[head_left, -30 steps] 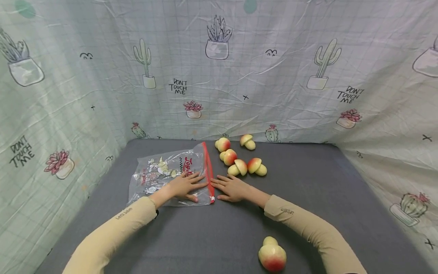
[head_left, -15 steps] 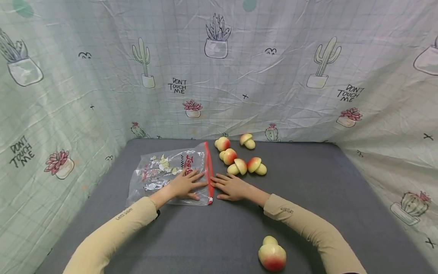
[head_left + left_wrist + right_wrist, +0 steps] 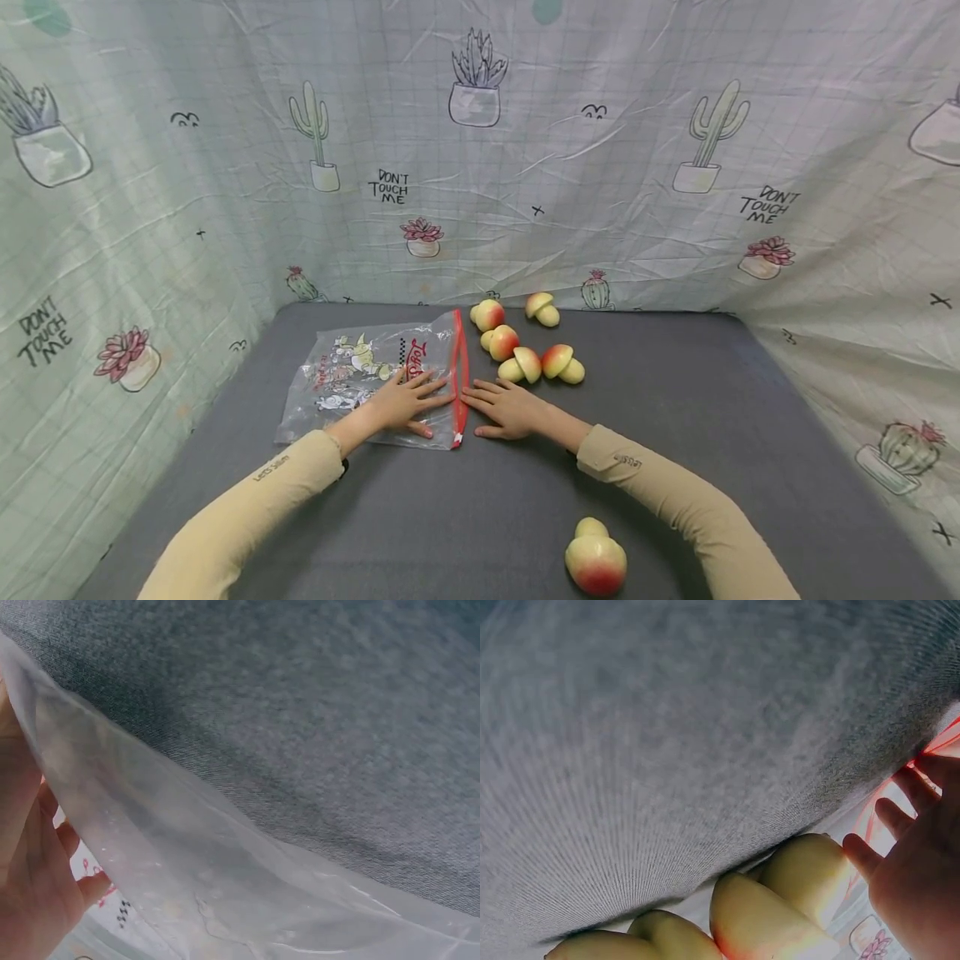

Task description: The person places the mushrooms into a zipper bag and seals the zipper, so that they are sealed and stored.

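Note:
A clear plastic zip bag [image 3: 345,342] with a red zip edge [image 3: 459,358] and printed cartoon figures lies flat on the grey table. My left hand [image 3: 401,404] rests on the bag near its zip edge, fingers spread and straight. At the red edge, the fingertips of my right hand [image 3: 510,410] touch the zip, with the palm down beside the bag. In the left wrist view, clear film [image 3: 195,847] covers part of the scene beside the fingers. The right wrist view has my fingers [image 3: 892,817] close to the red strip.
Several yellow-and-red toy mushrooms [image 3: 527,365] lie just beyond my right hand, on the bag's right. One more toy mushroom [image 3: 596,560] is near the front of the table [image 3: 420,525]. A printed cloth [image 3: 525,208] hangs around the back and sides.
The bag has shifted slightly under my left hand; its zip edge now sits a little differently, with the upper end farther right and the lower corner farther left. Both hands stay nearly still.

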`<state>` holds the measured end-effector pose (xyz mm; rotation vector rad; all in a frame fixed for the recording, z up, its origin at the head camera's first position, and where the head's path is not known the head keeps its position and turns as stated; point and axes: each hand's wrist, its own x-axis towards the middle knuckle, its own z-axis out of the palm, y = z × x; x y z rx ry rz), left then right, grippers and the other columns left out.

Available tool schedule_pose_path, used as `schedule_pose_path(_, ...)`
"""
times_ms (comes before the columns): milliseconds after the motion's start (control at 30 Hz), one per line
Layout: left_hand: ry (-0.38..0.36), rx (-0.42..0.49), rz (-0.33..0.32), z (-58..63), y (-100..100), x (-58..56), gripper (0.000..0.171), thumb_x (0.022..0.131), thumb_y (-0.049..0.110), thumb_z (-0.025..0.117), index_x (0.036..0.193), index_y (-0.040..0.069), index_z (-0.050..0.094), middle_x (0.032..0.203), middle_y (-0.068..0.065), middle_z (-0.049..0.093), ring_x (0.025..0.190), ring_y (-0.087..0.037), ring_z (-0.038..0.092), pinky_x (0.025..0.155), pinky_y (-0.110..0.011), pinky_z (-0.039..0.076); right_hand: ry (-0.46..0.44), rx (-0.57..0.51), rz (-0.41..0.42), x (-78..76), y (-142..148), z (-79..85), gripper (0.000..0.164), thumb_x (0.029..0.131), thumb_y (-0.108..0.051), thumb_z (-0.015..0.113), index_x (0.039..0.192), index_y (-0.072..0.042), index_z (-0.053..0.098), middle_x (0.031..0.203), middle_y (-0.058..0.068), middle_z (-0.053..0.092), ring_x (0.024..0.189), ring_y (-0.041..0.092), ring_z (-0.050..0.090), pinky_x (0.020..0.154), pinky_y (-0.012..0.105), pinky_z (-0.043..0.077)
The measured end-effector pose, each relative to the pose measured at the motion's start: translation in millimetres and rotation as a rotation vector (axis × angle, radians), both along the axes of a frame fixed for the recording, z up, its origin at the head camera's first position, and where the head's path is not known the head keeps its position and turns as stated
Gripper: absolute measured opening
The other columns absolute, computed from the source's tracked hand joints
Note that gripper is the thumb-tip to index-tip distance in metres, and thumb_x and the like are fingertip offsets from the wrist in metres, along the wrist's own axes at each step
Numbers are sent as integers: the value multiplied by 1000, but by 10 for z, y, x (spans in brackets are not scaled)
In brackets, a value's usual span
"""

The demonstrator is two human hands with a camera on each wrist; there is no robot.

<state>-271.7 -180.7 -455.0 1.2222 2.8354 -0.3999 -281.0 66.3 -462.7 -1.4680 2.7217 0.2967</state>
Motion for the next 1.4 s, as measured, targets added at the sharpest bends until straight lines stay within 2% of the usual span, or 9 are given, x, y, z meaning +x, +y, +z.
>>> schedule_pose_path(267,-38,62,-21,22,-39,25,68,80,56,45,138,24,34,146,-7,29,134,-32,25,99,-60,26,-2,-7,6,-7,0,28,63,89,-53,36,142,-20,25,147,-3,27,137,20,20,107,47,24)
schedule_pose_path(500,-106,75,16,58,-74,61,63,84,54,44,139,24,32,147,-7,26,135,-32,22,102,-59,23,-11,-25,12,4,-7,25,63,89,-53,37,141,-18,27,146,-2,29,136,21,22,106,48,24)
schedule_pose_path(633,-119,110,10,40,-111,67,63,85,58,37,140,28,29,148,-4,24,136,-30,20,104,-57,20,-21,-34,9,13,-2,25,63,89,-52,38,141,-18,27,146,-2,29,136,21,22,106,48,24)
schedule_pose_path(733,-101,166,-31,-26,-165,45,62,85,62,29,140,35,22,149,-3,21,137,-29,16,104,-58,17,-17,-38,13,11,0,23,63,89,-52,37,141,-18,27,146,-1,29,136,22,23,106,48,24)
schedule_pose_path(833,-93,191,-45,-9,-175,72,59,86,59,32,140,38,19,148,-6,22,137,-32,18,103,-60,18,-8,-38,15,7,2,22,63,89,-52,37,141,-18,27,146,-2,29,136,22,23,106,48,25)
schedule_pose_path(900,-73,187,-49,2,-162,90,58,87,54,38,140,36,22,147,-9,25,135,-34,21,101,-61,20,-7,-31,10,2,0,20,63,89,-52,37,141,-19,26,146,-2,28,136,21,22,107,48,24)
schedule_pose_path(933,-82,173,-30,65,-132,137,57,87,50,42,140,33,26,144,-12,29,132,-37,26,99,-62,24,-8,-28,8,2,-3,21,63,89,-52,37,141,-19,26,146,-2,28,136,21,22,107,48,24)
schedule_pose_path(1133,-20,93,3,44,-83,188,53,86,46,47,136,33,35,142,-16,32,130,-39,29,97,-59,30,-10,-15,3,19,-15,28,62,90,-52,36,141,-20,26,147,-3,27,137,20,21,107,48,23)
schedule_pose_path(1400,-27,74,45,102,-38,270,54,86,43,49,136,37,32,140,-26,29,129,-43,28,97,-59,30,-13,-29,12,5,-7,28,62,90,-51,37,141,-19,26,147,-2,27,136,22,23,107,49,24)
